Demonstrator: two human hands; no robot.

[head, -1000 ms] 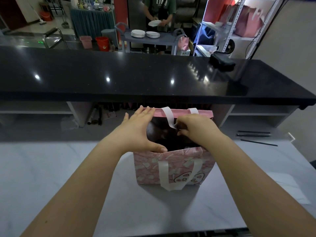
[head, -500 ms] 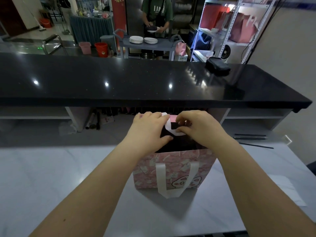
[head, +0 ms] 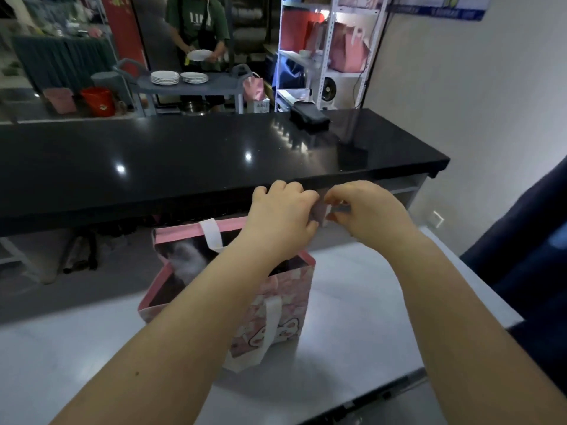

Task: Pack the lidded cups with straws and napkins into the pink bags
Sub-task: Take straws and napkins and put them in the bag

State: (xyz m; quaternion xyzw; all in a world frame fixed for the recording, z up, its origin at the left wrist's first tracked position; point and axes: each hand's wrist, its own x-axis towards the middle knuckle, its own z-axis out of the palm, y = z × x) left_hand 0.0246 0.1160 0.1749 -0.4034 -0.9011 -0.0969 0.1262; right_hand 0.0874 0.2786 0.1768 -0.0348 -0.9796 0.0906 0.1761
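Pale marble-look tabletop [head: 352, 302] fills the near ground, and behind it a long glossy black counter [head: 184, 164] runs across the view with a black pouch [head: 308, 116] lying near its right end. On the table stands the pink bag [head: 291, 289], upright and open at the top, its printed front face turned toward the camera. One white handle [head: 271, 320] hangs down over that front face, while the far handle [head: 211, 234] stands up at the back rim. Inside the dark mouth of the bag sits a pale rounded shape, too blurred to name. Both forearms reach over the bag, the left one crossing its opening. The left hand [head: 282, 216] and the right hand [head: 368, 210] meet above and beyond the bag's right corner, against the counter's edge, fingers of both curled – together they pinch a small pinkish-white piece [head: 324, 210], which is too blurred to identify. Beyond the counter a person in a green shirt [head: 199, 26] holds a white plate [head: 199, 54] behind a grey trolley [head: 190, 87] bearing two stacks of plates [head: 178, 77]. A red bucket [head: 98, 99] and a pink bucket [head: 59, 99] stand side by side to the left, and white shelving [head: 331, 41] at the right holds more pink bags [head: 349, 50]. Something dark blue [head: 527, 256] fills the right edge of the view.
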